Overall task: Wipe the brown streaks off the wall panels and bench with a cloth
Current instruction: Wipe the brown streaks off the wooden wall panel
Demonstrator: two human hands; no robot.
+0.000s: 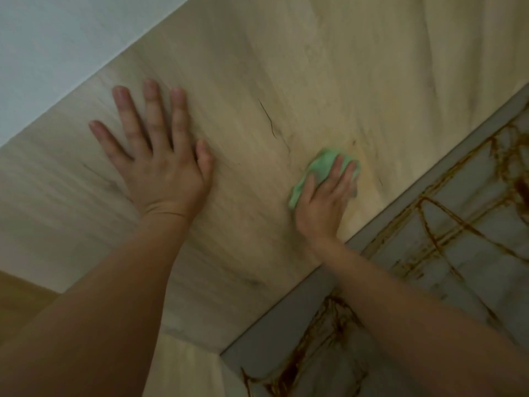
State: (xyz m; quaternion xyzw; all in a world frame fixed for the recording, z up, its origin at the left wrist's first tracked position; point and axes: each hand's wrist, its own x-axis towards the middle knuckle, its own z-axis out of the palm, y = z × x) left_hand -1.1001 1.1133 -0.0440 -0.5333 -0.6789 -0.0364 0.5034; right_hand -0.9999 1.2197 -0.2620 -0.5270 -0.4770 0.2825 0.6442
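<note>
Closest to the lens, at lower left: bare left forearm, slanting up toward the middle. Ends in left hand, laid palm-down on wide pale beige wood-grain panel, fingers straight and spread, thumb out to the side, gripping nothing. Upper left, beyond the hand: plain white wall, meeting the panel's edge along a diagonal. Far left, below the panel: patch of orange-brown wood surface. Right of the left hand, on the panel: thin dark crooked line. Just below and right of that: small crumpled light green cloth, pressed against the panel under right hand, fingers stretched straight over it rather than curled round, cloth poking out past the fingertips and along the hand's left side. Bare right forearm entering from bottom right. Farther right and lower: grey-white marble-look surface, joined to the panel's edge, crossed by brown streaks in lines and loops, apart from the cloth. Whole view blurred.
</note>
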